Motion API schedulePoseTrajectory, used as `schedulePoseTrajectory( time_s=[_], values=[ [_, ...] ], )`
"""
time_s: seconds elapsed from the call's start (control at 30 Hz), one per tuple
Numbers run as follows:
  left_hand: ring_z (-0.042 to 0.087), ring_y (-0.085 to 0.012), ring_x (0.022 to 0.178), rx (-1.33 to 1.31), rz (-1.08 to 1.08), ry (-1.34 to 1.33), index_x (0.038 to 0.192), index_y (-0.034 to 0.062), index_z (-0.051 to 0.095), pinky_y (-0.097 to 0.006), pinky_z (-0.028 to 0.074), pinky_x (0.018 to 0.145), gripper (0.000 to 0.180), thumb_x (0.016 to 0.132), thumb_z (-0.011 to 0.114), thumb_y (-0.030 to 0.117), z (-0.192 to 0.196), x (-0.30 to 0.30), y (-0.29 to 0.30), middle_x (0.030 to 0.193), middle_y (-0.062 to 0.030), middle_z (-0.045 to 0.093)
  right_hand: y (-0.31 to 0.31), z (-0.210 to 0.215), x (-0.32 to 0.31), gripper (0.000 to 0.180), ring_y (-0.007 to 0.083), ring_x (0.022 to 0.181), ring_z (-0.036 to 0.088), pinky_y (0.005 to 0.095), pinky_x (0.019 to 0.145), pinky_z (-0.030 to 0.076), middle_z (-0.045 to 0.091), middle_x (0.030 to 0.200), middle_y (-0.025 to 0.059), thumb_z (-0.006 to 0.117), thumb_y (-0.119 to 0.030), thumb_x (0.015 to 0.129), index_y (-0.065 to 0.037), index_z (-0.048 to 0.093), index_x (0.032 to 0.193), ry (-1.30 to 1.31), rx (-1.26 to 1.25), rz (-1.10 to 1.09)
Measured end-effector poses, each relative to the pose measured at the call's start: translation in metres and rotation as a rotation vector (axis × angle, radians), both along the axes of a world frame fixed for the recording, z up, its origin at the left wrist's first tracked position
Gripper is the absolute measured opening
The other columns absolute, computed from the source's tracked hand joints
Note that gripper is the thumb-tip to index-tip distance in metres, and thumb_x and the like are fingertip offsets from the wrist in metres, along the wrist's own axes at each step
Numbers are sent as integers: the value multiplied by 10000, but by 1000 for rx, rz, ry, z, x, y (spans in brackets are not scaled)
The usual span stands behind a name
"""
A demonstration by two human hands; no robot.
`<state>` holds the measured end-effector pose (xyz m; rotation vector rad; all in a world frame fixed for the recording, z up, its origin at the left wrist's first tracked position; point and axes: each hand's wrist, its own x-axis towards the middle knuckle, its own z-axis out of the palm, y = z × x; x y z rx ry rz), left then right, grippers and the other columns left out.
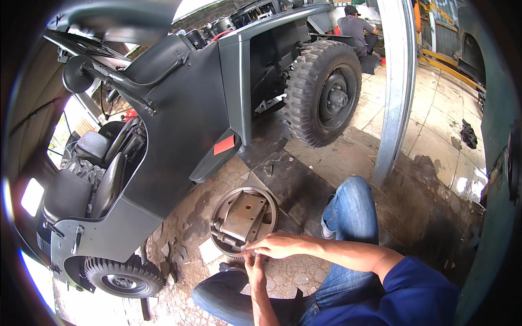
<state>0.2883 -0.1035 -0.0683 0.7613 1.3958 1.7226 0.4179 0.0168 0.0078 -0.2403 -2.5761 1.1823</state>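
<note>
A round metal ring with a toothed rim (pixel 220 204), like a flywheel, lies on the ground in front of me. Inside it rests a brown metal plate-like part (pixel 244 215) with holes and a short cylindrical end. Over the ring's near edge my two hands meet. My right hand (pixel 274 245) reaches in from the right, its fingers closed together at the tips. Just below it, my left hand (pixel 254 267) points upward with its fingers closed against the right fingertips. Whatever they pinch is too small and hidden to name.
A dark grey jeep-like vehicle (pixel 185 119) fills the left, its front tyre (pixel 310 92) beyond the ring. A red sandpaper-like sheet (pixel 223 144) lies on its step. A metal post (pixel 399 81) stands at right. Another person (pixel 356 30) crouches at the back. Broken tile pieces (pixel 174 255) litter the ground.
</note>
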Motion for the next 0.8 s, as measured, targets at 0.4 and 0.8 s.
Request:
schedulePoseTrajectory(
  time_s=[0.4,0.8],
  values=[
    [380,-233,1330,-52,63,111,1437,18,347,-358,298,1098,598,946,604,244,2,-8,-2,1480,-115,351,-1,3,-6,370,340,1102,603,419,921,478,608,1229,179,431,-220,1006,-66,521,1330,-188,-53,-37],
    [434,-218,1267,-58,26,91,1356,4,448,-355,341,1058,499,938,614,219,-8,-6,1,1450,-92,355,-2,24,1,353,330,1173,571,378,984,456,564,1307,170,455,-192,995,-103,543,1325,-26,-223,44]
  ],
)
